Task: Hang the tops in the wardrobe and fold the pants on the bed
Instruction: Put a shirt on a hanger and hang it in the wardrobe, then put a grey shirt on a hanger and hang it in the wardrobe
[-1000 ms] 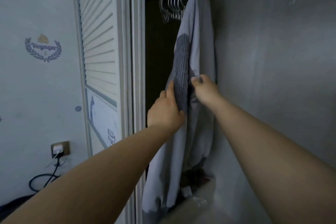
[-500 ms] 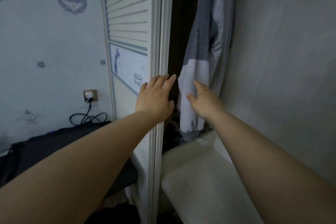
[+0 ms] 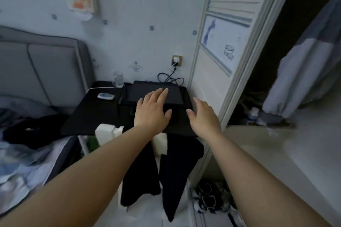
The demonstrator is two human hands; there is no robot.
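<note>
My left hand (image 3: 152,109) and my right hand (image 3: 203,116) are stretched out in front of me, fingers straight and spread, holding nothing. They hover over a black bedside table (image 3: 103,108). A pair of dark pants (image 3: 175,171) hangs off the table's front edge towards the floor. A pale grey top (image 3: 302,72) hangs inside the open wardrobe at the right edge. A dark garment (image 3: 35,131) lies on the bed (image 3: 22,171) at the left.
The white louvred wardrobe door (image 3: 227,46) stands between the table and the wardrobe opening. A white ledge (image 3: 286,153) runs along the wardrobe's bottom. A glass (image 3: 118,79), a small device (image 3: 105,96) and cables lie on the table. Clothes (image 3: 212,197) lie on the floor.
Both hands have let go of the hanging grey top and come away from the wardrobe. My view has swung left and down to the bedside table and bed.
</note>
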